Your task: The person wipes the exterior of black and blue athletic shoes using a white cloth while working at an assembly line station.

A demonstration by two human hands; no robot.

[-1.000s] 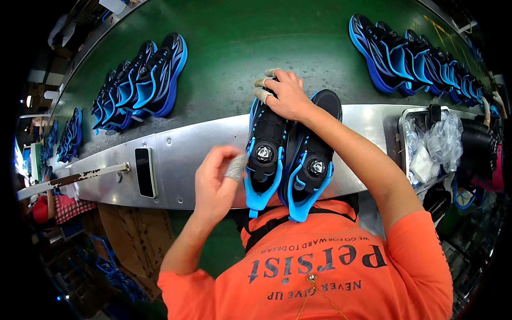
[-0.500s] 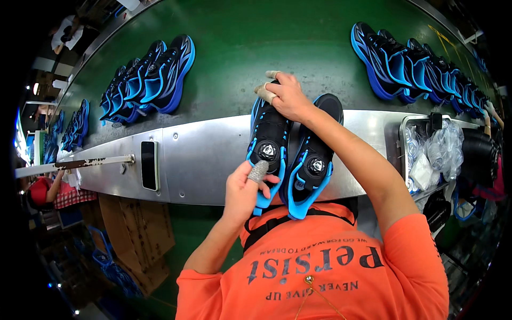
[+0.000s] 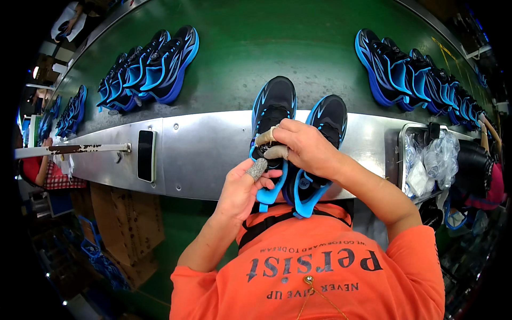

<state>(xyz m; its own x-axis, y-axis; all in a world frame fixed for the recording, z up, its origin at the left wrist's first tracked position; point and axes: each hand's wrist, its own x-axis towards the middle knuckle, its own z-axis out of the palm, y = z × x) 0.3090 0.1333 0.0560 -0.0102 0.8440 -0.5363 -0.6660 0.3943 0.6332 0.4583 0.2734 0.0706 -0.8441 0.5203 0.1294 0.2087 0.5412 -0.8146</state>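
Your left hand and right hand both pinch the heel end of the left black-and-blue mesh sneaker, its long axis pointing away from you across the brushed steel ledge.

Dark rectangular phone screen lies on steel ledge.

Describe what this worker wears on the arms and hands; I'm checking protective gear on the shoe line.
Both forearms are bare below short orange sleeves of a T-shirt with dark lettering. The left hand has a grey textured finger cot on one fingertip. The right hand has tan tape wraps on two fingers. No gloves; a watch or rings cannot be made out.
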